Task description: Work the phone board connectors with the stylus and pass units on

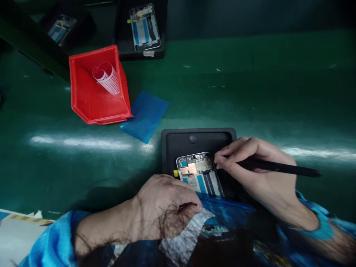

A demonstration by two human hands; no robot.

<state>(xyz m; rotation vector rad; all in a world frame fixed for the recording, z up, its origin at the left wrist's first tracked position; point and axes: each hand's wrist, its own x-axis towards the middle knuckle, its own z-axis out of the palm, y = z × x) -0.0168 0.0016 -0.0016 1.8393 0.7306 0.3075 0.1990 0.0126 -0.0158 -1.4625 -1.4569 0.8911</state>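
An opened phone (200, 176) with its circuit board exposed lies in a black tray (198, 131); a yellow tab sticks out at its left edge. My right hand (258, 174) is closed round a slim black pen-shaped tool (283, 167), its fingertips at the phone's upper right edge. The tool's tip is hidden by the fingers. Against the phone's lower left lies my left hand (165, 207), fingers curled in; what they hold, if anything, is hidden. Translucent blue film (226, 205) covers the phone's lower end, beside my left thumb.
A red bin (94, 107) with a rolled pink perforated sheet (108, 79) stands left on the green table (236, 92). Beside it lies a blue sheet (146, 116). Farther back, another opened phone (146, 27) rests on a black tray (122, 52). Hair strands cross the foreground.
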